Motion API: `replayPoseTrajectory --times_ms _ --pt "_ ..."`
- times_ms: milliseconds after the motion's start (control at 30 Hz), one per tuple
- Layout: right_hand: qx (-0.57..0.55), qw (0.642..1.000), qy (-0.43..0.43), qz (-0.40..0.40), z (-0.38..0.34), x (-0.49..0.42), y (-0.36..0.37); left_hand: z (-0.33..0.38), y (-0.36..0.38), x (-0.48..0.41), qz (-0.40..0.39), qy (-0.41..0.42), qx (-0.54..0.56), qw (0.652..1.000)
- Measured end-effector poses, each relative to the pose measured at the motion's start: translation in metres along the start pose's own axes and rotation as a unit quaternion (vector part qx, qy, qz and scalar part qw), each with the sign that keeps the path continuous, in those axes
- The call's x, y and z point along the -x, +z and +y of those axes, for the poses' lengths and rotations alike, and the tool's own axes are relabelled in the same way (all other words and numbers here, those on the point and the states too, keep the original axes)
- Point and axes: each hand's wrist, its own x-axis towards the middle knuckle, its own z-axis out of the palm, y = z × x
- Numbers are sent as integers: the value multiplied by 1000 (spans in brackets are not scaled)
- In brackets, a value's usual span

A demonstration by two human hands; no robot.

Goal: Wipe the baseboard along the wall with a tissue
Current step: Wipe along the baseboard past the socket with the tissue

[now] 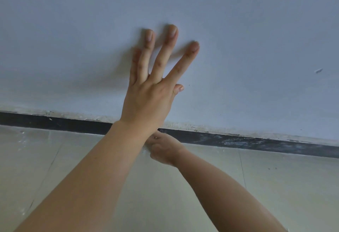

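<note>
1. The left hand point(152, 92) lies flat on the pale wall point(238, 30), fingers straight and spread, holding nothing.
2. Its wrist crosses in front of the right hand point(165, 151) and hides those fingers. I cannot tell whether they grasp anything, and the tissue cannot be made out.
3. The right hand sits against the dark baseboard point(256, 142), where the wall meets the tiled floor point(275, 186). White smears mark the baseboard to its right.

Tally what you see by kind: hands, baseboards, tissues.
Hands: 2, the left hand flat on the wall, the right hand lower.
Baseboard: 1.
Tissue: 0 visible; may be hidden by the hands.
Total: 3.
</note>
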Motion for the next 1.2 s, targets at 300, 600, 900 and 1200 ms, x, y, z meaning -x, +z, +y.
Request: replayPoseTrajectory --times_ms 300,600,900,1200 --pt "-73 987 85 -119 -3 35 38 1 1 1 -9 -9 13 1000" --pt "-7 999 47 19 8 32 28 2 1 1 -10 -3 2 1000" --pt "-119 981 125 -84 0 117 96 4 2 2 0 -9 2 1000" --pt "-22 987 104 124 -2 67 47 6 1 2 -7 -12 -6 1000"
